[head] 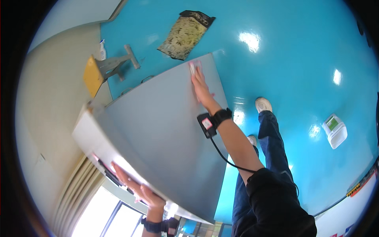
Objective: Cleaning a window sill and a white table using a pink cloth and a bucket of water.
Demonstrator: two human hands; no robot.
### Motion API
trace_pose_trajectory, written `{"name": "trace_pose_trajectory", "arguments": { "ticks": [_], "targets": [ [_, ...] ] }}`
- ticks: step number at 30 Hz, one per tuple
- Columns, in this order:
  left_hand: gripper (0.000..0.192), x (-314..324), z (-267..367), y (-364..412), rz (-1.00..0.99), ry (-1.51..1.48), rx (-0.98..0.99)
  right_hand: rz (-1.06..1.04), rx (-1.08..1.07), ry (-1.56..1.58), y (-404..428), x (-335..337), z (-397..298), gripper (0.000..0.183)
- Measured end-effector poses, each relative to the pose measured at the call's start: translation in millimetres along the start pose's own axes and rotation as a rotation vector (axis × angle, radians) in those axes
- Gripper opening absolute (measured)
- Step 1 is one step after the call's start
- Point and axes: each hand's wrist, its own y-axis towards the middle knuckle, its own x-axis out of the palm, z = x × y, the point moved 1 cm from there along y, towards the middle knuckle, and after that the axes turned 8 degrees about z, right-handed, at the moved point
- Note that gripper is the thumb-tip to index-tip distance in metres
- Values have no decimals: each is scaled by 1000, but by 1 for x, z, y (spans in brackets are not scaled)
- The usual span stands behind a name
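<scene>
A large pale grey cabinet-like piece (165, 118) with a raised white edge fills the middle of the view. My right hand (202, 89), fingers stretched out, presses a pink-and-white cloth (192, 68) on its flat grey face, close to the far corner. At the lower left, my left hand (137, 186) lies along the outer side of the white edge, beside a dark strip. Bits of pink show under that palm; whether it holds a cloth cannot be told. Both wrists wear black straps with small devices, the right one with a cable.
A stool with a yellow seat (93, 76) and a spray bottle (102, 50) stand near the wall. A patterned bag (186, 34) lies on the blue floor beyond the far edge. My shoes (263, 105) are right of the cabinet-like piece; farther right sits a clear plastic container (335, 131).
</scene>
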Motion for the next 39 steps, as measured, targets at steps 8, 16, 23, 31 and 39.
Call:
{"name": "trace_pose_trajectory", "arguments": {
  "ticks": [8, 16, 23, 31, 39],
  "targets": [
    [69, -10, 9, 8, 10, 47, 64, -111, -336, -28, -86, 27, -104, 49],
    [60, 0, 18, 12, 44, 25, 91, -386, -531, 142, -130, 8, -192, 48],
    [55, -3, 14, 7, 119, 28, 142, -342, -393, 51, -262, -18, -136, 51],
    [55, 8, 16, 5, 192, 26, 87, -569, 113, 93, -482, -108, -59, 61],
    [50, -3, 22, -129, 126, -56, 205, -829, 425, 226, -546, -137, -36, 50]
  ]
}}
